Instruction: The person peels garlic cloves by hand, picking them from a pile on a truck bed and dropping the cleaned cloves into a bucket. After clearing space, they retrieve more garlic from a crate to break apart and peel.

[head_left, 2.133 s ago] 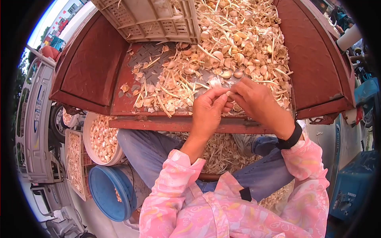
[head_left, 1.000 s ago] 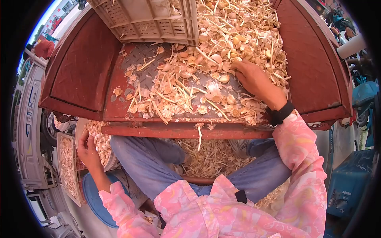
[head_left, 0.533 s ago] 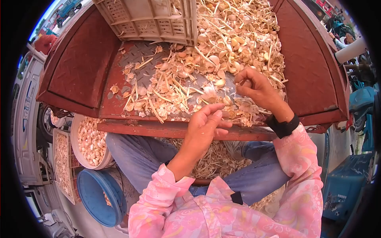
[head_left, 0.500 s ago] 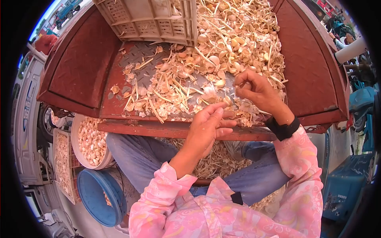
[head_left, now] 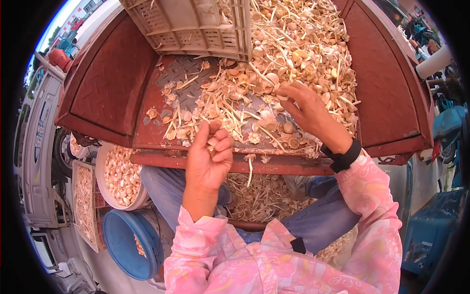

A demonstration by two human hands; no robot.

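My left hand (head_left: pixel 210 157) is closed around a pale garlic clove (head_left: pixel 212 143), with its fingers curled over it above the near edge of the red metal truck bed (head_left: pixel 196 159). My right hand (head_left: pixel 311 110) reaches over the heap of garlic (head_left: pixel 303 49), fingers bent and apart, close to a large pale clove (head_left: pixel 272 78). Its fingertips are at the heap, and no held thing shows between them. Loose cloves, papery skins and dry stems make up the heap. A garlic stem with its root end (head_left: pixel 250 169) shows just past the bed's edge.
A plastic crate (head_left: pixel 196 29) stands tilted on the bed at the back left. To my lower left are a white bucket of cloves (head_left: pixel 122 179), a blue bucket (head_left: pixel 129 245) and a crate of garlic scraps (head_left: pixel 85 201). Stems and skins (head_left: pixel 264 196) lie between my legs.
My left hand has drawn left, away from the right one, and closed on a clove. My right hand has shifted slightly left and its fingers have opened. A stem now shows at the bed's edge.
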